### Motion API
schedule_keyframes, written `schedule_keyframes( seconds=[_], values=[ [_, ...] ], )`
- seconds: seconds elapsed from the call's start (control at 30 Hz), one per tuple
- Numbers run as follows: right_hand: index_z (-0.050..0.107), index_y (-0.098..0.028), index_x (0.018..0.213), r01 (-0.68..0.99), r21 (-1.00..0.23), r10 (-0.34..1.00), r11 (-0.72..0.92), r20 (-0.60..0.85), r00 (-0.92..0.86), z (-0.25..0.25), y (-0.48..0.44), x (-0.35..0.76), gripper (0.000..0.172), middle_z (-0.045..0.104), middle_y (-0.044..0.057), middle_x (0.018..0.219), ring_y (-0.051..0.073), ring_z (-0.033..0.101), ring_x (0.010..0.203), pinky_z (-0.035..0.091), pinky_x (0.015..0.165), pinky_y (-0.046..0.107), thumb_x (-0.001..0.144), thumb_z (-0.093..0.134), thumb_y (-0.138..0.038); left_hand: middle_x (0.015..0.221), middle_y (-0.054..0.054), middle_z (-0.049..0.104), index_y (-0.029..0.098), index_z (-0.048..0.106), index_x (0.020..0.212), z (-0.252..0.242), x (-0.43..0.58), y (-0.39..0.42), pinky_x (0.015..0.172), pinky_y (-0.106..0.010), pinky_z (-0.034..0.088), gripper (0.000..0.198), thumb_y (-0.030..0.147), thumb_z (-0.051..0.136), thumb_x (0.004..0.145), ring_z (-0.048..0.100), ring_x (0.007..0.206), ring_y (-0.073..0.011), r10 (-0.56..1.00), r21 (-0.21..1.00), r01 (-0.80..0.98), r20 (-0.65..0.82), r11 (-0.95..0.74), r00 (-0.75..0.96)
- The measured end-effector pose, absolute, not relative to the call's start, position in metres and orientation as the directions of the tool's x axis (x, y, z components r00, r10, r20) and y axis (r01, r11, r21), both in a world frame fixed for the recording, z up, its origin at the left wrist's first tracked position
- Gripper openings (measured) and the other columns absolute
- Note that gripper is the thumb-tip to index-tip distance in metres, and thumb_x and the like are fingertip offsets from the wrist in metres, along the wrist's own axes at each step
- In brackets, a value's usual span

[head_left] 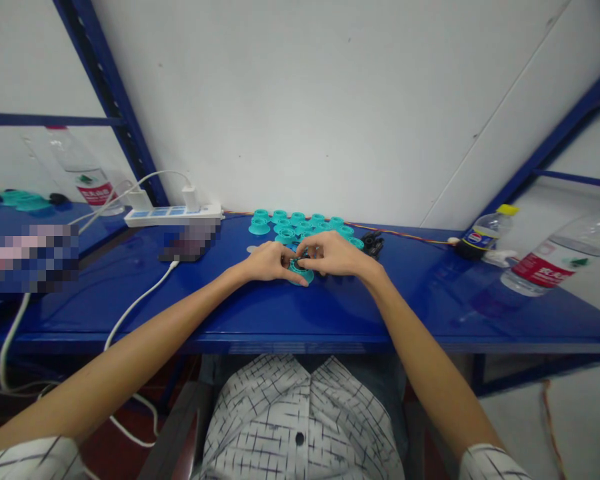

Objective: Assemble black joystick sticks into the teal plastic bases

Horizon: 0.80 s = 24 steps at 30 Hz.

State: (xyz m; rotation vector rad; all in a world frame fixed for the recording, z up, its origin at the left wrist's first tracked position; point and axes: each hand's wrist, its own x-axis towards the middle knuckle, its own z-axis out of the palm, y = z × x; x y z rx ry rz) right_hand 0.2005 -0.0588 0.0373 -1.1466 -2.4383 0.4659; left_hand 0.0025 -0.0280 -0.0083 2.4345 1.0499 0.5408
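Observation:
On the blue table, my left hand (270, 262) grips the near-left side of a turquoise flanged plastic ring (303, 275), thumb along its front. My right hand (336, 253) reaches over the same ring from the right, its thumb and fingers pinched at the ring's centre. A small dark part shows between those fingertips, too small to name. Just behind my hands stand several more turquoise flanged rings (260, 223) in rows. A pile of black plastic parts (373, 244) lies beyond my right hand, partly hidden by it.
A white power strip (175, 215) and a charging phone (193, 240) lie to the left. On the right stand a Pepsi bottle (485, 230) and a large water bottle (555, 257). Another water bottle (87, 173) is at far left. Thin coloured wires (405, 233) run along the wall.

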Motion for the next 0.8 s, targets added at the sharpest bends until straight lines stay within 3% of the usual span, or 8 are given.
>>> schedule_keyframes(
  seconds=[0.3, 0.5, 0.67, 0.8],
  values=[
    [0.071, -0.012, 0.077, 0.694, -0.369, 0.786, 0.618, 0.29, -0.546, 0.028, -0.059, 0.184, 0.01, 0.057, -0.002, 0.057, 0.009, 0.047, 0.053, 0.03, 0.055, 0.023, 0.074, 0.062, -0.016, 0.05, 0.006, 0.046, 0.015, 0.059, 0.057, -0.01, 0.002, -0.028, 0.049, -0.023, 0.022, 0.055, 0.066, 0.077, 0.056, 0.039, 0.05, -0.0076, 0.77, 0.55, 0.585, 0.185, -0.596, 0.611],
    [0.073, -0.016, 0.101, 0.586, -0.581, 0.764, 0.565, 0.1, -0.638, 0.035, -0.061, 0.196, 0.025, 0.059, -0.003, 0.052, 0.01, 0.051, 0.045, 0.036, 0.053, 0.022, 0.084, 0.06, -0.029, 0.047, 0.007, 0.042, 0.015, 0.062, 0.058, -0.011, 0.002, -0.027, 0.05, -0.024, 0.02, 0.055, 0.068, 0.076, 0.055, 0.035, 0.049, -0.0073, 0.767, 0.554, 0.58, 0.184, -0.597, 0.614],
    [0.076, -0.015, 0.098, 0.57, -0.58, 0.757, 0.582, 0.131, -0.641, 0.037, -0.057, 0.201, 0.023, 0.063, -0.002, 0.059, 0.008, 0.05, 0.049, 0.036, 0.054, 0.022, 0.082, 0.063, -0.026, 0.047, 0.006, 0.043, 0.015, 0.057, 0.053, -0.011, 0.002, -0.027, 0.05, -0.024, 0.02, 0.058, 0.07, 0.075, 0.055, 0.036, 0.049, -0.0074, 0.773, 0.547, 0.589, 0.188, -0.595, 0.606],
    [0.076, -0.013, 0.092, 0.589, -0.586, 0.785, 0.556, 0.136, -0.605, 0.033, -0.057, 0.194, 0.021, 0.061, -0.002, 0.052, 0.01, 0.052, 0.047, 0.036, 0.053, 0.022, 0.083, 0.064, -0.027, 0.048, 0.006, 0.042, 0.015, 0.062, 0.058, -0.011, 0.002, -0.028, 0.05, -0.024, 0.021, 0.057, 0.07, 0.075, 0.056, 0.035, 0.05, -0.0078, 0.773, 0.551, 0.59, 0.173, -0.59, 0.611]
  ],
)
